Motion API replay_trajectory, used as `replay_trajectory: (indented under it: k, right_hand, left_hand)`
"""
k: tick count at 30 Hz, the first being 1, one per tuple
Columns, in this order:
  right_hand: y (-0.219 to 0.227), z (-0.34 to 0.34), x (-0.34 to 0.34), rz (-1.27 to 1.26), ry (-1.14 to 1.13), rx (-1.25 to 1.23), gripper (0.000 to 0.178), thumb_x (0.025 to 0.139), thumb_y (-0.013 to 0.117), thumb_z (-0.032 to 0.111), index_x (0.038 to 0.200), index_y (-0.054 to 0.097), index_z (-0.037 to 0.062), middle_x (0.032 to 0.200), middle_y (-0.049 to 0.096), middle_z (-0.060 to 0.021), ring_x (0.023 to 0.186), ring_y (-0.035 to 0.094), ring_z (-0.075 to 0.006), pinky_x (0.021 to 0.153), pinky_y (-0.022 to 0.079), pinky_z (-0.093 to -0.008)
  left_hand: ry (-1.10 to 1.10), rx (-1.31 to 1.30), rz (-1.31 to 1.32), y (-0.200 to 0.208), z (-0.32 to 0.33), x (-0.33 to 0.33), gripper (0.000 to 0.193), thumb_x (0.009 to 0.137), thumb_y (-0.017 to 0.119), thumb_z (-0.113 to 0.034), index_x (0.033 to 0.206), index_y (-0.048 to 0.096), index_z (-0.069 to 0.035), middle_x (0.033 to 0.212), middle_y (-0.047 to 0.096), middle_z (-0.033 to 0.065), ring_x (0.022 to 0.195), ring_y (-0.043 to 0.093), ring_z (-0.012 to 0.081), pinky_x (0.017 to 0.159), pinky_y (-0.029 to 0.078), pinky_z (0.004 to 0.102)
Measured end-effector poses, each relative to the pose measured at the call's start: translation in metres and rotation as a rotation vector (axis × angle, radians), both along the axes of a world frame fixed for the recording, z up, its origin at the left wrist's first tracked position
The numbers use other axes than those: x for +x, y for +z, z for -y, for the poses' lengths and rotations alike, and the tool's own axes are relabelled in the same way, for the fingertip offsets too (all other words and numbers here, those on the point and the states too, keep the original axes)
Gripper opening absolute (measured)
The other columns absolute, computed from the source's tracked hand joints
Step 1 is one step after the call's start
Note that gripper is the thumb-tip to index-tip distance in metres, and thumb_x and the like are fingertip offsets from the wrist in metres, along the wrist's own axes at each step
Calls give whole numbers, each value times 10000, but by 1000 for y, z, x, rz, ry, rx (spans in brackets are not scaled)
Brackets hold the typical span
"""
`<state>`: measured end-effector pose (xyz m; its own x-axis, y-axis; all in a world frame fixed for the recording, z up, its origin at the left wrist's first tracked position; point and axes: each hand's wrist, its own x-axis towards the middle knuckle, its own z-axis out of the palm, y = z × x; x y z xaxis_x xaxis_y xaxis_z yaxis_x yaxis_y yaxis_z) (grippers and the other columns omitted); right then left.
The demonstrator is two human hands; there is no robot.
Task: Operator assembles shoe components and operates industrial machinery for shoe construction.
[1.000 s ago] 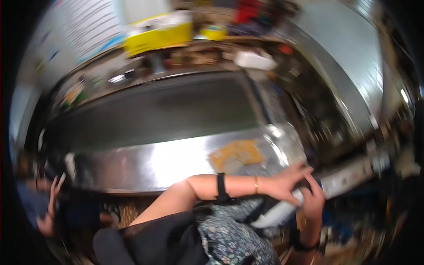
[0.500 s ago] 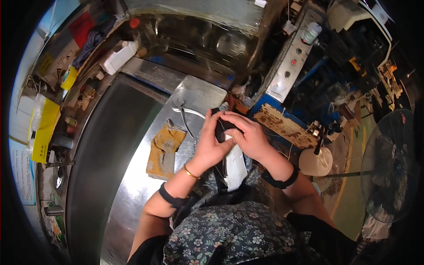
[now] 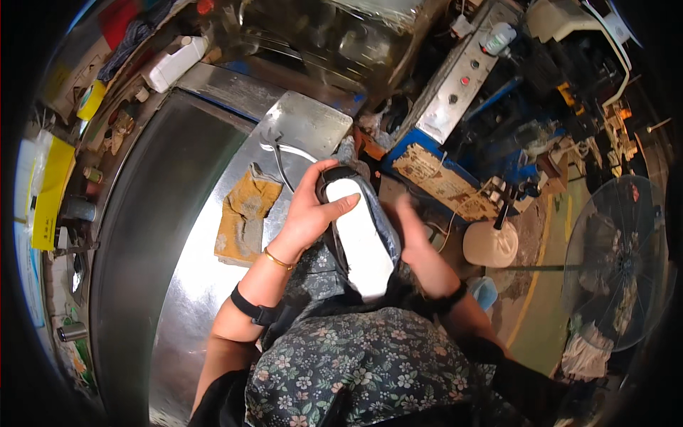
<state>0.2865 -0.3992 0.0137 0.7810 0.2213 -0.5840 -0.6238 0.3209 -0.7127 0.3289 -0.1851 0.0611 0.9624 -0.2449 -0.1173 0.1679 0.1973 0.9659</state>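
We stood in a crowded workshop, beside a long, shiny metal table (image 3: 178, 334). Before our body was a dark shoe with a long white underside (image 3: 361, 242), between the two hands; its long axis ran from far left toward our dark flowered apron (image 3: 356, 373), slightly rightward. Our left hand (image 3: 307, 215) was nearer, gripping the far end, thumb upon the white face. Our right hand (image 3: 416, 235) was beside the right flank, too blurred to tell whether it held anything. Leftward, a mustard-coloured cloth (image 3: 238, 220) lay on the table.
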Motion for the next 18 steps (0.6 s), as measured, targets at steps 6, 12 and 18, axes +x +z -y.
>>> replay_trajectory:
  k: [6, 12, 18]
  right_hand:
    - [-7, -23, -9, 79, 73, -110, 640, 1061, 256, 495, 1288, 573, -11, 1091, 688, -83, 932, 680, -176, 803, 558, -307]
    - [35, -35, -2, 755, 317, -1291, 444, 1007, 412, 244, 1224, 527, -126, 1001, 650, -312, 887, 646, -455, 796, 535, -467]
    - [27, -17, 1, 979, 369, -1354, 408, 997, 463, 198, 1293, 518, -77, 1245, 578, -243, 983, 658, -330, 827, 539, -386]
  left_hand:
    - [-23, 18, 79, -17, -3, 5, 600, 816, 765, -24, 1341, 474, -13, 1133, 612, 56, 1011, 580, 129, 896, 481, 261]
    - [-2, 85, 98, -25, 2, 24, 614, 776, 800, -78, 1293, 485, 21, 1127, 616, 102, 1027, 595, 163, 902, 496, 299]
    - [-133, 151, 179, -40, 15, 45, 666, 811, 788, -82, 1354, 422, 36, 1103, 619, 97, 1001, 590, 153, 870, 500, 287]
